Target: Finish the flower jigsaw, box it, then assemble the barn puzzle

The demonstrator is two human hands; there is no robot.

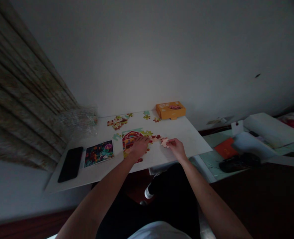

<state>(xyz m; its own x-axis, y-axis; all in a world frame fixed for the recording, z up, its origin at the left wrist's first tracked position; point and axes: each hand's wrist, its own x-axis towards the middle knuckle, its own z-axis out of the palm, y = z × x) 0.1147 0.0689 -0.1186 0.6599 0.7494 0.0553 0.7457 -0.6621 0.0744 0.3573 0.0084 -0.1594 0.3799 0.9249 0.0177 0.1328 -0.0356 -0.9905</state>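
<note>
A partly joined jigsaw puzzle (132,134) with a red barn picture lies on the white table, its right side partly covered by my left hand. My left hand (140,146) rests flat on it with the fingers stretched out. Just to the right, my right hand (176,147) pinches a pale pink puzzle piece (164,142) by its edge, low over the tabletop. Between the hands, a dark red puzzle piece (158,136) and pinkish ones reach out from the puzzle's right side. Whether the pinched piece touches them I cannot tell.
Loose puzzle pieces (118,122) lie along the back of the table (186,139), near an orange box (171,110). On the left are a picture card (99,153), a black phone-like slab (70,164) and clear plastic wrapping (80,121). Boxes (266,129) stand lower right.
</note>
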